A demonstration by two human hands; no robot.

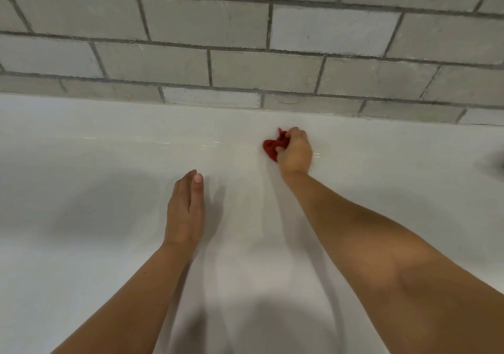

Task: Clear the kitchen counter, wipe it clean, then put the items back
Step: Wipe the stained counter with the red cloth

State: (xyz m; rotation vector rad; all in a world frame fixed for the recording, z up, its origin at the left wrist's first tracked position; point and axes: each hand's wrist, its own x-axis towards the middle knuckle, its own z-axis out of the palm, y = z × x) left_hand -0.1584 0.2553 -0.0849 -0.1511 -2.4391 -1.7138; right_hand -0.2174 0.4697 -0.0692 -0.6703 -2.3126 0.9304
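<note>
The white glossy counter (109, 149) fills the lower part of the view. My right hand (296, 152) grips a bunched red cloth (272, 146) and holds it down on the counter, close to the back wall. Part of the cloth is hidden under my fingers. My left hand (186, 212) is over the counter nearer to me, to the left of the cloth, with straight fingers held together and nothing in it.
A grey brick-pattern tiled wall (245, 62) rises directly behind the counter. A dark blurred shape (497, 162) shows at the right edge of the counter.
</note>
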